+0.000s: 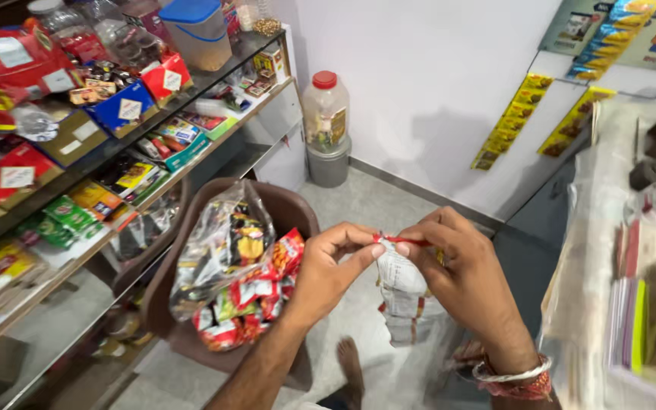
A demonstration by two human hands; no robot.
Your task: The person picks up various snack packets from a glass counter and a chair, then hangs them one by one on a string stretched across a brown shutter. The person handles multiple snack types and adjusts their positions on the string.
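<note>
- Left hand (326, 267): a red band (402, 241) is pinched between thumb and forefinger.
- Right hand (461, 269): the band's other end is pinched above the small bag (402, 292).
- A brown chair (286, 209) carries a clear bag of packets (229, 258).

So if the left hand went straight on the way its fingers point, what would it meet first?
The left hand points right, so it would first meet the right hand, with the red band and small bag between them. Depth looks equal, though not certain.

Left hand (328, 266) and right hand (461, 266) raised together, each in a fingertip pinch
</note>
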